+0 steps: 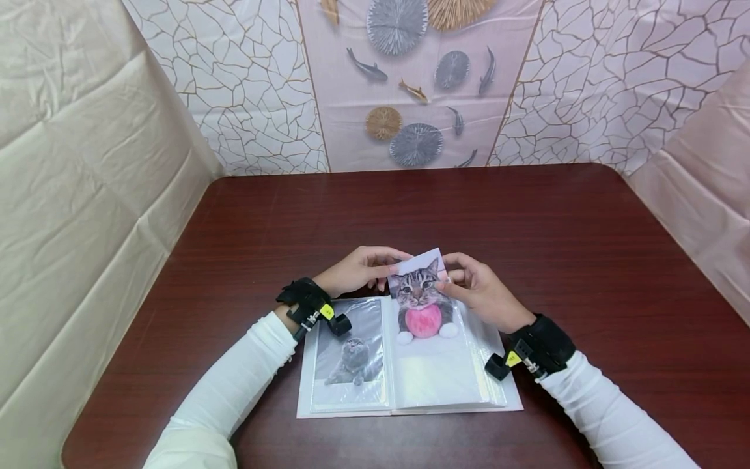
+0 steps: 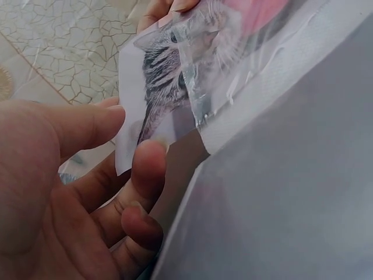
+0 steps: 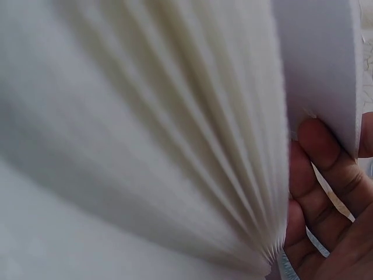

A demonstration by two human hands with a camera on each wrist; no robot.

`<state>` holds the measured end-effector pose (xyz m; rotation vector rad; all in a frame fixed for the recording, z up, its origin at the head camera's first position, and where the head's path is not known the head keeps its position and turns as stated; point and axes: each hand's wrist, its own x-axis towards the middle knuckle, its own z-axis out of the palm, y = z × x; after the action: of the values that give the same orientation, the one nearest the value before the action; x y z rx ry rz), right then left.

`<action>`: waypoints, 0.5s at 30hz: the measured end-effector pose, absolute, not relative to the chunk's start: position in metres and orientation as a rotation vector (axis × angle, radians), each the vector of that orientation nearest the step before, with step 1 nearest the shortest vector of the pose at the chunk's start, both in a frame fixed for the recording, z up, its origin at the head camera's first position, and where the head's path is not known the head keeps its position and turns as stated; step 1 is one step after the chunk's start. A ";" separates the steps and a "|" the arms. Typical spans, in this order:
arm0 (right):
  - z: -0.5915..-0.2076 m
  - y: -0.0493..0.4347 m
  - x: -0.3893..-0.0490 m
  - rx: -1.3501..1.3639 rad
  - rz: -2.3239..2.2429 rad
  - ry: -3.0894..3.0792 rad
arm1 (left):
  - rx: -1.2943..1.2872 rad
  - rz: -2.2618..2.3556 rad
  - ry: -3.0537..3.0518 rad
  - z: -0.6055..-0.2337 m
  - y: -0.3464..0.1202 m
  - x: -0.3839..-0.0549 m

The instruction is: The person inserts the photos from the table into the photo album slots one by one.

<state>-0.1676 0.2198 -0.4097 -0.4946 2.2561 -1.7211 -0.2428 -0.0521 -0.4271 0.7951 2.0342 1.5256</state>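
Observation:
A photo album [image 1: 430,384] lies open on the table, and its left page holds a grey seal picture [image 1: 353,358] under clear plastic. A cat photo [image 1: 423,319] with a pink round shape sits partly inside the right page's clear pocket, its top tilted and sticking out. My left hand [image 1: 366,268] holds the photo's upper left corner. Opposite, my right hand [image 1: 480,290] pinches the upper right edge, thumb in front and fingers behind. In the left wrist view the pocket's plastic edge [image 2: 201,99] crosses the cat's face. Fanned album pages [image 3: 175,116] fill much of the right wrist view.
The dark red-brown table [image 1: 263,221] extends around the album. Pale cloth [image 1: 76,195] hangs on the left and more cloth [image 1: 697,189] on the right. A patterned backdrop [image 1: 263,85] stands behind the table's far edge.

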 end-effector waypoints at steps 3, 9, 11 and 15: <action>-0.409 0.220 -0.167 -0.500 -1.706 2.271 | 0.808 1.515 2.034 -0.427 -0.052 -0.242; -0.408 0.221 -0.167 -0.510 -1.717 2.246 | 0.817 1.499 2.022 -0.428 -0.052 -0.242; -0.408 0.220 -0.167 -0.517 -1.730 2.229 | 0.819 1.500 2.016 -0.427 -0.052 -0.242; -0.409 0.220 -0.167 -0.522 -1.743 2.217 | 0.813 1.486 2.009 -0.428 -0.052 -0.242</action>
<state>-0.1674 0.2199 -0.4087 -0.5221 2.2169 -1.7433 -0.2422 -0.0519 -0.4284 0.8134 2.0090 1.4863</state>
